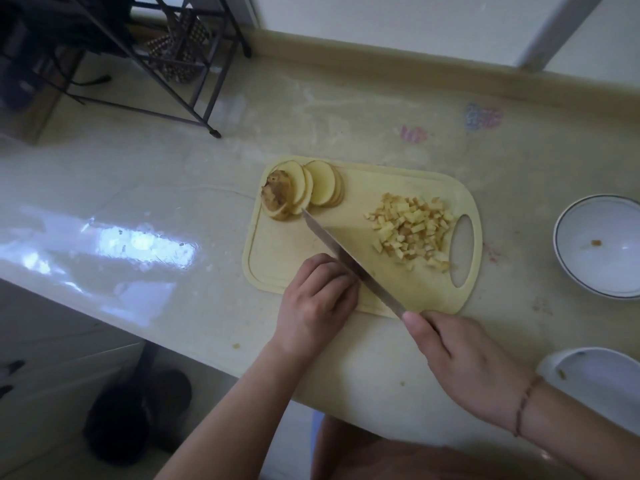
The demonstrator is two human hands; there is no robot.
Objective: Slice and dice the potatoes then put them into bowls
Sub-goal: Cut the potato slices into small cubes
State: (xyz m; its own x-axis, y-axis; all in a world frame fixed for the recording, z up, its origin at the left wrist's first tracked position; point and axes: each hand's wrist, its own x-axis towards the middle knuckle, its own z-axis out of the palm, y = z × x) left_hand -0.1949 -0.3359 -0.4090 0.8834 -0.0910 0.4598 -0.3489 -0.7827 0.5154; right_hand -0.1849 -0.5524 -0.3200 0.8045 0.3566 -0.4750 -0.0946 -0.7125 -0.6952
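So there's a pale yellow cutting board (346, 233) sitting on a glossy cream counter (173, 202), handle hole pointing right. On the far left corner of the board is a fanned-out row of potato slices (304, 188), leaning on each other, with a skin-on end piece at the left end. Over on the right side of the board, just beside the handle hole, there's a loose heap of diced potato (412, 230).

The right hand (464, 362) grips the handle of a long knife (349, 261), forefinger laid along the top near the blade. The blade runs diagonally across the board and its tip sits right at the near edge of the slices; whether it actually touches them is hard to say. The left hand (318, 303) rests on the near edge of the board with fingers curled under, right up against the blade, and it doesn't seem to hold anything.

Off to the right, a white bowl (599, 251) with a dark rim line has one little potato scrap in it. A second white bowl (595, 375) sits nearer, partly behind the right wrist, also with a scrap inside.
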